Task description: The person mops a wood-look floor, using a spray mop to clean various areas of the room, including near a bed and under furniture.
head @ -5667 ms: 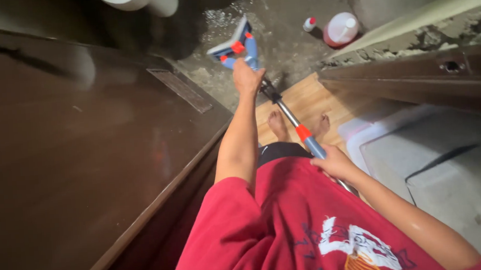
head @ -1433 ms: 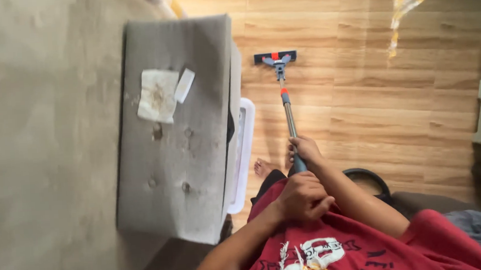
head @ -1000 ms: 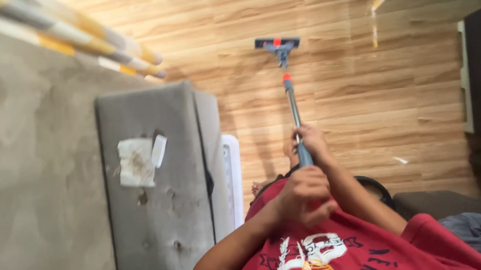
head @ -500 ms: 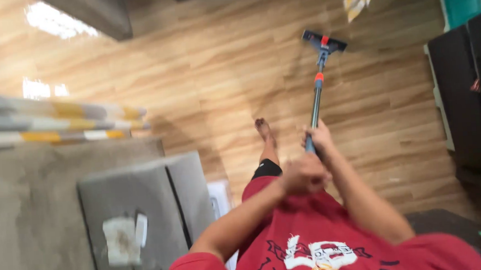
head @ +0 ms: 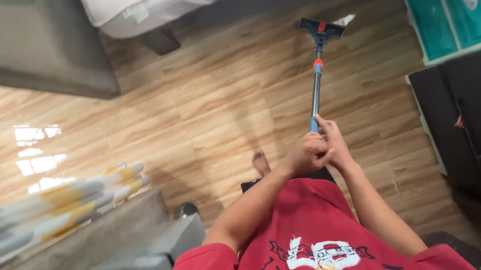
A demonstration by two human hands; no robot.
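Both hands closed round the long flat mop w/ grey metal pole, blue grip and orange collars (head: 316, 86): left hand (head: 307, 154) wraps the pole's near end, fingers curled tight; right hand (head: 334, 143) sits just beside it, touching, fingers laid along the blue grip a bit further up the pole. Pole runs away from the person over the light wood-plank floor (head: 205, 104), slightly tilted, to the dark flat mop head w/ orange clip (head: 321, 28), which rests on the floor near the far edge of the planks. A pale scrap of paper or film (head: 345, 19) lies just beside the head's right end, touching or nearly so; can't tell which. One bare foot (head: 261, 164) on the floor, left of the hands. Red printed t-shirt (head: 313, 230) fills the bottom. Grey upholstered furniture (head: 35, 47) at top-left corner, white mattress edge (head: 149, 7) next to it. Teal mat (head: 449, 5) at top right, dark cabinet (head: 462, 121) along the floor's right edge. Blurred yellow-grey striped cloth (head: 55, 204) at lower left.
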